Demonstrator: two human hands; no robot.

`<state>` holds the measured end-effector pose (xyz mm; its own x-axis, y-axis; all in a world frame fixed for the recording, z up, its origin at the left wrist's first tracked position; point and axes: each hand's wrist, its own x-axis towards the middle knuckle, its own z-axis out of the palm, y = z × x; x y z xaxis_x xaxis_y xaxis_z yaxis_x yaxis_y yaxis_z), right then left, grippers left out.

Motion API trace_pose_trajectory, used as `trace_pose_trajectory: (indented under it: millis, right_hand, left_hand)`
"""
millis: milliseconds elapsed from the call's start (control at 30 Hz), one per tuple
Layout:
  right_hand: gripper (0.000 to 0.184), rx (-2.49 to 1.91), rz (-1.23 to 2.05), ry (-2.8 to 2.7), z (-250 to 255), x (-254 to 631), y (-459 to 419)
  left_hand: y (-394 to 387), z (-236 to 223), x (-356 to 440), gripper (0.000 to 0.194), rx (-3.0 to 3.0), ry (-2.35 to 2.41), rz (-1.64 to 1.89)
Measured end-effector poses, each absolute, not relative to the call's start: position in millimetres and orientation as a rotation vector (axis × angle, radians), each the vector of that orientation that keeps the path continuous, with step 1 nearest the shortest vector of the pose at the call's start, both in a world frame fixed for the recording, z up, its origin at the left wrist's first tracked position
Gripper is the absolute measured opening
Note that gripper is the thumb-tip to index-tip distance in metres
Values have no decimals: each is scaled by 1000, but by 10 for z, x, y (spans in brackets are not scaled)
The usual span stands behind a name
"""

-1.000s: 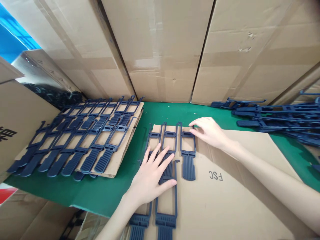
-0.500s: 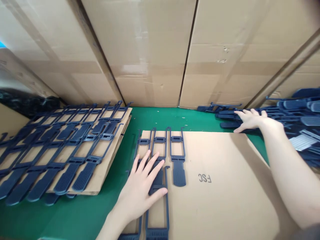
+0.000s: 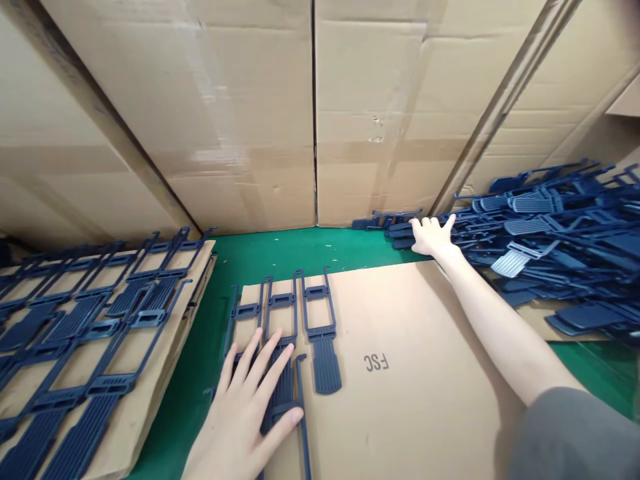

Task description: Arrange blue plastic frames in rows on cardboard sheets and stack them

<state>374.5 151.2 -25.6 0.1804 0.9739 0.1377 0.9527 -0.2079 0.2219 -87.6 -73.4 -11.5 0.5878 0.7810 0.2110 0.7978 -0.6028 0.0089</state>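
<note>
My left hand (image 3: 247,407) lies palm down with spread fingers over dark blue plastic parts with ribbed paddles and wire-like frames, on a flat cardboard sheet (image 3: 420,400). It holds nothing that I can see. One such part (image 3: 327,363) lies uncovered just right of that hand, its frame pointing away from me. At the far right, my right hand (image 3: 433,237) reaches onto the left edge of a loose pile of the same parts (image 3: 565,220). Its fingers are apart, their tips partly lost among the parts.
On the left, a cardboard stack (image 3: 165,373) carries rows of these parts. A green table surface (image 3: 270,250) shows between the stacks. Tall cardboard boxes (image 3: 240,120) form a wall behind. A lighter grey part (image 3: 510,261) stands out in the pile.
The view has swung to the right, showing more of the pile. My right hand stays at the pile's near-left edge, its fingers turned more downward. My left hand remains on the parts.
</note>
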Motion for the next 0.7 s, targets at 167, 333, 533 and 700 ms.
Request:
trace_pose_trajectory:
  millis: [167,333,533,700]
  right_hand:
    - [49,2318,481,2096,-227,3741,1475]
    - [44,2216,379,2247,-107,3623,1473]
    - [44,2011,203,2474,-36,3192,1412]
    - [46,1873,3,2620,72,3001,1362]
  left_hand:
    - [-730,-135,-897,72,-2712,-1370,-284]
    - [-721,-135,-904,73,-2710,-1362,-255]
    - [-715,-121,-900,73,-2701,-1346,-208]
    - [-715,-129,-895,72,-2699,-1346,-189]
